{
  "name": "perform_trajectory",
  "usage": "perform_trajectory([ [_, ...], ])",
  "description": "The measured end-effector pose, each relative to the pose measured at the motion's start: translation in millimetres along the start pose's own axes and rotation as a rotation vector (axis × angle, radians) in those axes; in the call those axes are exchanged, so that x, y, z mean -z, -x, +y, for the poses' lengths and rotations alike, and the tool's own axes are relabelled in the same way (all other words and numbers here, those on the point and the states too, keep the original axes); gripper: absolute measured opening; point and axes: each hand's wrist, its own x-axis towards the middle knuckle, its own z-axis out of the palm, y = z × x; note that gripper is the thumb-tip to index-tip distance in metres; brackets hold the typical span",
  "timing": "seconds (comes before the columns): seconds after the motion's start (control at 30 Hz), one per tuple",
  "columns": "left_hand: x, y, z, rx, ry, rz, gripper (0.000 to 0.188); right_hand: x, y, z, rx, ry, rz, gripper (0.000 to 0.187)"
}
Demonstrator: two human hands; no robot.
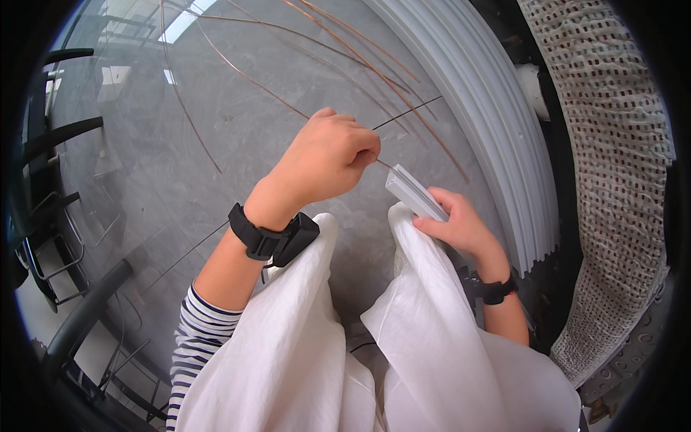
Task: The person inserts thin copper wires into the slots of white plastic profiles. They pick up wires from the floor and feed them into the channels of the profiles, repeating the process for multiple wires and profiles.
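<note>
Your left hand (327, 155) pinches thin dark rod (407, 113), fingers closed; your right hand (461, 227) grips grey channel piece (416, 194) over grey floor (216, 144).

A thin dark wire (407, 115) runs straight and slanted above the grey floor, pinched at its middle. A short pale grey channel strip (416, 194), hollow-ended and tilted, is held just beside it.
</note>
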Motion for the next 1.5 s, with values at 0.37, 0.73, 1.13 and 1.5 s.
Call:
perform_trajectory([
  [0.37, -1.0, 0.5, 0.0, -0.002, 0.011, 0.019, 0.004, 0.4, 0.8, -3.6, 0.005, 0.039, 0.006, 0.034],
  [0.73, -1.7, 3.1, 1.2, -0.009, 0.018, 0.051, 0.004, -0.1, 2.5, -6.3, 0.013, 0.048, 0.017, 0.036],
  [1.13, -2.3, -4.4, 10.4, -0.115, -0.060, -0.084, 0.004, -7.3, 2.0, -8.0, -0.008, 0.038, -0.006, 0.038],
  [1.5, 23.0, -9.7, -51.6, 0.679, 0.971, 0.801, 0.035, 0.3, 0.8, -4.1, -0.001, 0.036, 0.001, 0.038],
])
